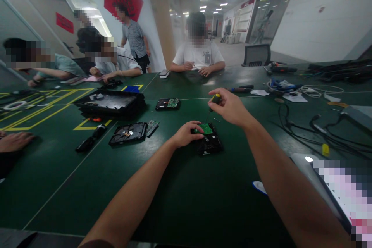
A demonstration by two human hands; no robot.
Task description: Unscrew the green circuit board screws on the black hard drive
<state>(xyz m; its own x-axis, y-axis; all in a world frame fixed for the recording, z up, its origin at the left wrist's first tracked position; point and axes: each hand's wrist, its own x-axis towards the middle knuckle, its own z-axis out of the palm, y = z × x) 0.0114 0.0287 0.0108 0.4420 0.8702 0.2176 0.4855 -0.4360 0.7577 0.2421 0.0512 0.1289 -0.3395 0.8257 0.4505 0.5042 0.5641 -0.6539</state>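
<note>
In front of me on the green table lies a black hard drive (209, 145) with a green circuit board (207, 128) on its upper face. My left hand (188, 133) grips its left side, fingers resting over the board. Above the drive's far end, my right hand (231, 105) is closed around the yellow-and-black handle of a screwdriver (215, 99). Its thin shaft points down toward the board; whether the tip touches a screw is too small to tell. Several tiny screws (216, 119) are scattered just beyond the drive.
Left of me lie another hard drive (128, 133), a loose circuit board (152, 128) and a black tool (91, 138). Farther back are a third drive (167, 104) and a black tray (113, 102). Black cables (308, 130) and a screen-like device (328, 190) occupy the right. A person sits opposite.
</note>
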